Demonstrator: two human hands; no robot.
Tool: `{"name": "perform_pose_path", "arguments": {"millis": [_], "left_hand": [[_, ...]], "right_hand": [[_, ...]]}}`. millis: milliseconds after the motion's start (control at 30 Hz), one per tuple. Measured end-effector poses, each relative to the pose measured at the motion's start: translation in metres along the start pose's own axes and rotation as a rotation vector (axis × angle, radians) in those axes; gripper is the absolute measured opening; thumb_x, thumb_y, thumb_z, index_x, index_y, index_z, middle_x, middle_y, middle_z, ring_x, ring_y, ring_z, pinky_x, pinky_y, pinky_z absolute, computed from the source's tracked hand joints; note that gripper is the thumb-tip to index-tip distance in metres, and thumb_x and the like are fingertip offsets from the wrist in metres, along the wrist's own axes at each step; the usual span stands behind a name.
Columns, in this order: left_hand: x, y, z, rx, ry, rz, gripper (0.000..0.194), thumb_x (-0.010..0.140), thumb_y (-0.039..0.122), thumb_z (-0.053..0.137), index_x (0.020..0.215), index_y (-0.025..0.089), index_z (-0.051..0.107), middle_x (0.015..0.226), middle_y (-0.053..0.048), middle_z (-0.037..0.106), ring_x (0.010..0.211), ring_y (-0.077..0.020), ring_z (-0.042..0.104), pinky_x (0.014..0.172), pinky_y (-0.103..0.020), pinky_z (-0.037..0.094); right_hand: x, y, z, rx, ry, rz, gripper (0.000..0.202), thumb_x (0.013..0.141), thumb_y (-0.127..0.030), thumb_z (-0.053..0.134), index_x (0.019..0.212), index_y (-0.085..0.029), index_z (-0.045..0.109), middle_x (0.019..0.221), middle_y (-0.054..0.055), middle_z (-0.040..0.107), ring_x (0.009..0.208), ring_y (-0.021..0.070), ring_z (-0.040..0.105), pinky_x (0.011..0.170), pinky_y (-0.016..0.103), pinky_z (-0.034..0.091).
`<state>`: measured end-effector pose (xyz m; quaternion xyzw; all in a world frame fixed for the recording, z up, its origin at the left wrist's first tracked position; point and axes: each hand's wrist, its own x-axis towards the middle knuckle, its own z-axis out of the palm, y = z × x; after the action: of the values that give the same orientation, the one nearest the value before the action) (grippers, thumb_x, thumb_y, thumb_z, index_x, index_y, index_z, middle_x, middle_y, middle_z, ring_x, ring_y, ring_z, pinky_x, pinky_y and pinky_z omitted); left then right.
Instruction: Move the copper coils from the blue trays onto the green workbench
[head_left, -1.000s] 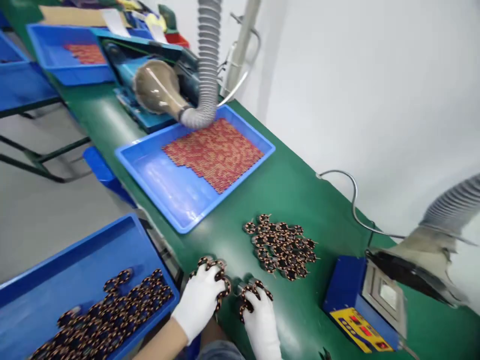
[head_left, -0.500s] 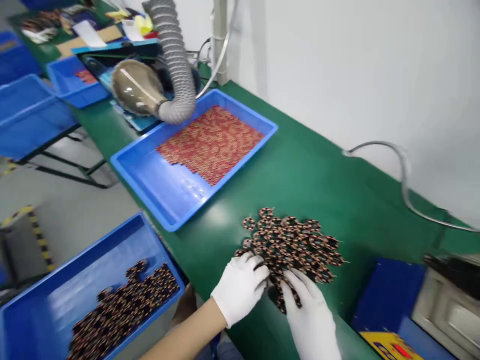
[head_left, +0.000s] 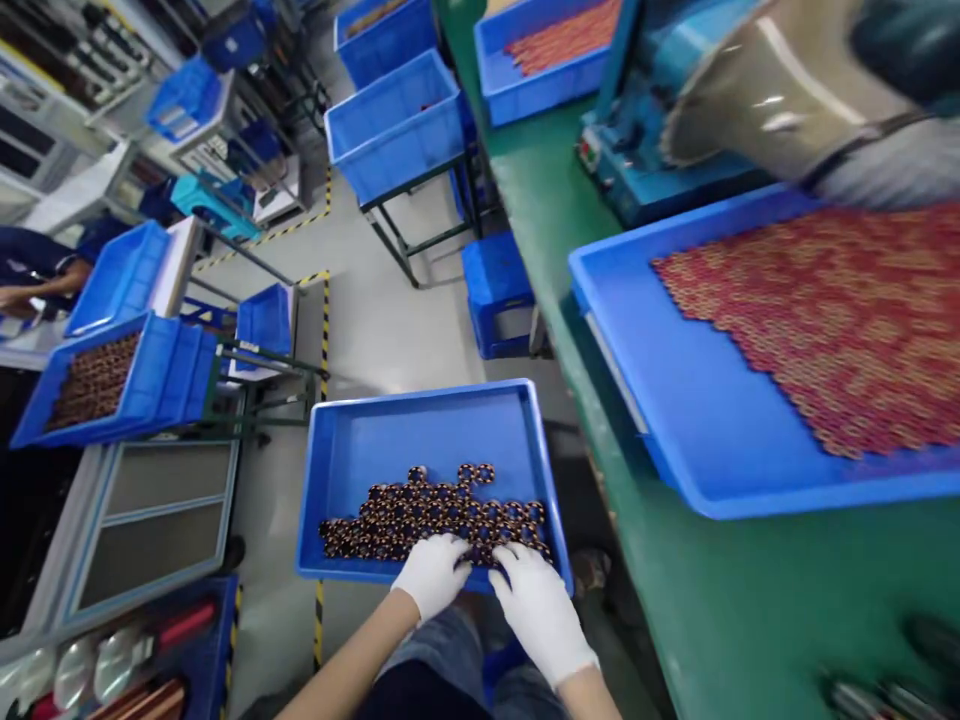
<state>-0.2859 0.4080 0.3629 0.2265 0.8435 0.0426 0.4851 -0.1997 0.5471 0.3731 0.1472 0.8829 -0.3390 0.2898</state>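
Both my hands wear white gloves and are over the near side of a blue tray. Copper-wound ring coils lie packed across the tray's near half, two or three sitting on their own farther in. My left hand has its fingers curled down onto the coils near the front rim. Just right of it, my right hand bends its fingers round coils from the other side, its thumb toward the left hand. A few coils sit between the two hands; the fingertips are partly hidden among them.
To the right, a green bench carries a blue tray of red rings and a teal machine under a duct hood. Beyond are a blue stool and blue bins. At left, a person's arm shows.
The view has swung left from the bench to the blue tray. My hands have left the coil pile on the green bench and are now at the coils in the tray.
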Motion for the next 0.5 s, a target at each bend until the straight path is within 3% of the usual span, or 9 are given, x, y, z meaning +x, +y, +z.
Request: {"name": "perform_pose_path", "arguments": {"millis": [100, 233, 367, 500], "left_hand": [[0.006, -0.055, -0.002, -0.022, 0.006, -0.161, 0.038, 0.083, 0.029, 0.038, 0.115, 0.022, 0.058, 0.122, -0.007, 0.055, 0.116, -0.0243, 0.050, 0.100, -0.044, 0.043], [0.012, -0.108, 0.012, -0.056, 0.155, -0.310, 0.053, 0.081, 0.028, 0.043, 0.133, 0.024, 0.043, 0.143, -0.007, 0.035, 0.133, -0.0272, 0.031, 0.111, -0.045, 0.033], [0.017, -0.138, 0.033, -0.051, 0.270, -0.264, 0.056, 0.080, 0.027, 0.046, 0.136, 0.029, 0.040, 0.146, -0.005, 0.031, 0.136, -0.0285, 0.027, 0.115, -0.047, 0.027], [0.024, -0.146, 0.040, -0.088, 0.260, -0.213, 0.055, 0.081, 0.030, 0.046, 0.136, 0.036, 0.037, 0.147, -0.001, 0.030, 0.138, -0.0282, 0.022, 0.118, -0.048, 0.020]], "right_hand": [[0.043, -0.030, 0.018, -0.113, -0.084, 0.010, 0.035, 0.088, -0.022, 0.042, 0.116, -0.017, 0.061, 0.122, 0.009, 0.055, 0.115, 0.0254, 0.047, 0.101, 0.038, 0.035], [0.082, -0.054, 0.044, -0.153, -0.109, 0.016, 0.038, 0.088, -0.024, 0.041, 0.120, -0.017, 0.059, 0.128, 0.008, 0.052, 0.123, 0.0252, 0.040, 0.106, 0.036, 0.028], [0.097, -0.063, 0.064, -0.232, -0.131, 0.016, 0.041, 0.087, -0.023, 0.042, 0.125, -0.019, 0.056, 0.133, 0.007, 0.048, 0.127, 0.0268, 0.035, 0.108, 0.038, 0.023], [0.101, -0.066, 0.076, -0.336, -0.082, 0.030, 0.045, 0.087, -0.021, 0.043, 0.131, -0.023, 0.051, 0.136, 0.008, 0.045, 0.129, 0.0287, 0.033, 0.110, 0.042, 0.019]]}}
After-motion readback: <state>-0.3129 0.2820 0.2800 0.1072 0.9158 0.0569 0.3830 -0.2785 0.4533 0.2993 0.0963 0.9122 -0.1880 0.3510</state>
